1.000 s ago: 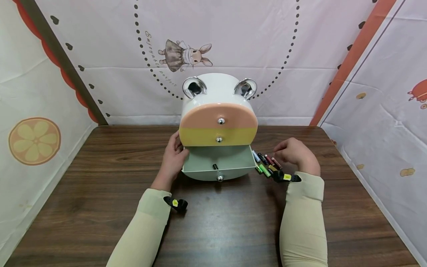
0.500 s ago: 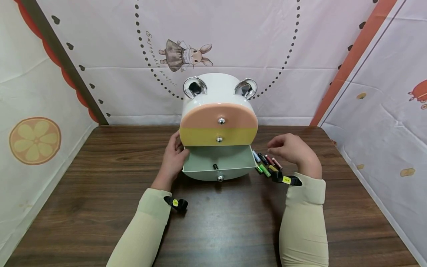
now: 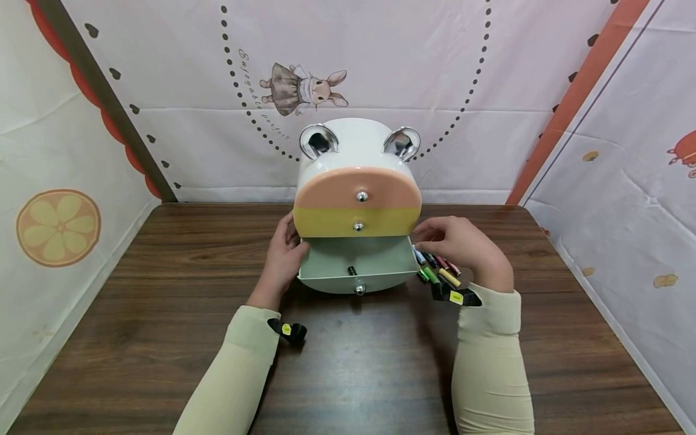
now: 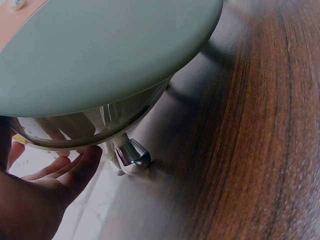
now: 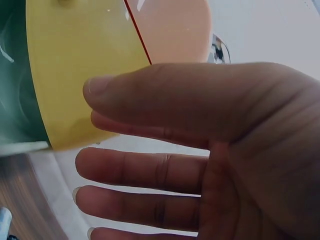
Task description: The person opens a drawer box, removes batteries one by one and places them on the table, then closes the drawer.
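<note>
A white cabinet (image 3: 356,145) with two silver ears stands at the back of the table. Its top drawer front is orange (image 3: 337,188) and the middle one yellow (image 3: 326,222); both are closed. The green bottom drawer (image 3: 326,257) is pulled out, with one small black battery (image 3: 351,270) inside. My left hand (image 3: 280,266) rests its fingers against the cabinet's left side, beside the drawer. On the right, my right hand (image 3: 464,244) hovers over several coloured batteries (image 3: 431,275), its fingers extended and holding nothing. In the right wrist view, its thumb (image 5: 165,95) overlaps the yellow front.
The brown wooden table (image 3: 348,362) extends to both sides and in front of the drawer. A patterned white cloth (image 3: 435,60) hangs close behind the cabinet, with further cloth at the left and right. Silver feet (image 4: 132,156) raise the cabinet above the tabletop.
My right hand has moved left, from beside the batteries to over them, close to the cabinet's right side. My left hand and the drawer have stayed put.
</note>
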Demonstrator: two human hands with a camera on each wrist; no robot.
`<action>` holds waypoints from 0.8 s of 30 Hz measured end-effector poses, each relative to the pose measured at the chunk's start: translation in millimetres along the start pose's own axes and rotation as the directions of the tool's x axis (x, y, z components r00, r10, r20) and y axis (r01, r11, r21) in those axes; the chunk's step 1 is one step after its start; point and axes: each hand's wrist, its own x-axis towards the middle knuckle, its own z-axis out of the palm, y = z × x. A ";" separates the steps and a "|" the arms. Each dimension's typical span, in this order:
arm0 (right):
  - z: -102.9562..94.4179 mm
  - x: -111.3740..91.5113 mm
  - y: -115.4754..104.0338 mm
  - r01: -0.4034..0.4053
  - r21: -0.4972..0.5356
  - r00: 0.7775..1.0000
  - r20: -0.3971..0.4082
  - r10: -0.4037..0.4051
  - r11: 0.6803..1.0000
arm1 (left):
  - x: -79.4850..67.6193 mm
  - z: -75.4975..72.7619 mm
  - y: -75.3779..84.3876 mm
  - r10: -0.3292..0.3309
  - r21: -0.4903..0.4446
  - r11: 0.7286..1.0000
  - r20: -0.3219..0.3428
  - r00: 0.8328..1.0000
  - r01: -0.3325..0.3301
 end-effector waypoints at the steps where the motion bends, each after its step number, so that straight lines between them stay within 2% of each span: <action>1: 0.6 0.2 -2.1 0.004 0.008 1.000 0.003 -0.004 1.000 | 0.1 -0.1 -0.1 0.000 0.000 1.000 0.002 1.000 0.000; 12: 13.5 8.2 -24.9 0.108 -0.048 0.993 -0.043 -0.110 0.993 | -0.1 -0.1 0.4 -0.002 -0.003 1.000 0.004 1.000 0.002; 17: 20.4 11.8 -32.7 0.121 -0.054 0.992 -0.029 -0.123 0.991 | 0.0 -0.4 0.6 0.003 -0.003 1.000 0.005 1.000 -0.003; 24: 31.3 18.3 -41.0 0.203 -0.083 0.978 -0.024 -0.206 0.976 | 0.3 -0.4 -1.1 0.001 -0.004 1.000 0.002 1.000 -0.001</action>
